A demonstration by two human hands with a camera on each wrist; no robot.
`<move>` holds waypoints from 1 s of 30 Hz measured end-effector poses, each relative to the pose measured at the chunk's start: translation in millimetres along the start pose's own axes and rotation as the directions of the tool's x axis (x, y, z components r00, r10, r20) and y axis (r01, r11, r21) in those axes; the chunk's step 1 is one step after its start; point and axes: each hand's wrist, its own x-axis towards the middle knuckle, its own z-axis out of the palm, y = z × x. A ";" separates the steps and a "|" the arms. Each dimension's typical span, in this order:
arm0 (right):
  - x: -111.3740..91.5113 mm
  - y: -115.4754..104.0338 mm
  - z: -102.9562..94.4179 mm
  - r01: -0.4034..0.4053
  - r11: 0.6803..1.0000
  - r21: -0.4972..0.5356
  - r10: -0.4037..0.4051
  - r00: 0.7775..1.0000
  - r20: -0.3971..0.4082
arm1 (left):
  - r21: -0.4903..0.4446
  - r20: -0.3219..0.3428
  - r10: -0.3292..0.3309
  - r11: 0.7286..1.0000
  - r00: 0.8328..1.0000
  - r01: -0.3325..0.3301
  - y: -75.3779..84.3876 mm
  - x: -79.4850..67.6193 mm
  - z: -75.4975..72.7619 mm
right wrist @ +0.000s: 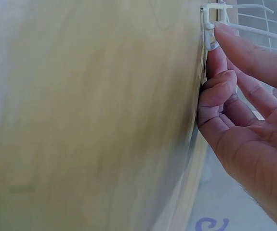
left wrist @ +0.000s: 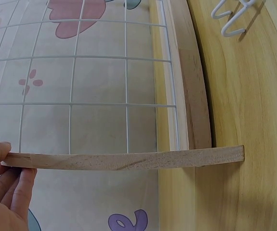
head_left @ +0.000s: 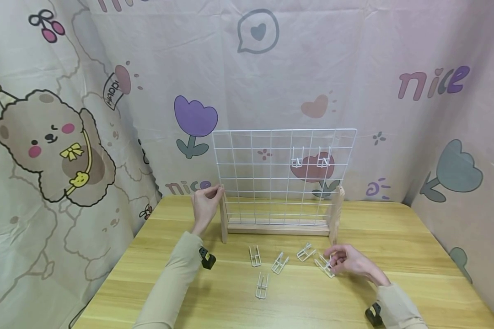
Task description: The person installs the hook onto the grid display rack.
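Observation:
A white wire grid (head_left: pixel 284 130) stands upright in a wooden base. My left hand (head_left: pixel 206 203) pinches the top of the left wooden upright (left wrist: pixel 128 161) between thumb and fingers. Low on the right, my right hand (head_left: pixel 351 260) holds a white wire hook (head_left: pixel 324 267) at the tabletop. Its thumb lies on the frame of that hook (right wrist: pixel 207 29), with the index finger against the other side, partly hidden. Two hooks hang on the upper right of the grid, a left one (head_left: pixel 297 162) and a right one (head_left: pixel 323 161).
More loose hooks lie on the wooden table (head_left: pixel 148 283) before the stand: one at the left (head_left: pixel 255 257), one in the middle (head_left: pixel 279 263), one near the right hand (head_left: pixel 305 252) and one closer to me (head_left: pixel 261 288). Printed curtains (head_left: pixel 156 59) surround the table.

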 end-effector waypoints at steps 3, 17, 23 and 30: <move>0.3 1.8 -0.7 0.009 1.000 0.001 -0.009 1.000 0.005 | 0.003 0.001 0.002 1.000 1.000 -0.002 -0.4 -0.3 0.1; 0.0 5.4 -3.4 0.031 0.999 0.018 -0.032 0.999 0.035 | 0.021 -0.003 0.003 1.000 1.000 -0.003 -0.1 -0.6 -0.7; -0.1 6.7 -4.2 0.030 0.999 0.030 -0.031 0.999 0.044 | 0.023 -0.003 0.008 1.000 1.000 -0.008 0.6 -1.2 -1.1; -0.8 4.7 -3.5 -0.004 0.999 0.049 0.002 0.999 0.037 | 0.007 0.001 0.003 1.000 1.000 -0.003 -0.1 -0.5 -0.6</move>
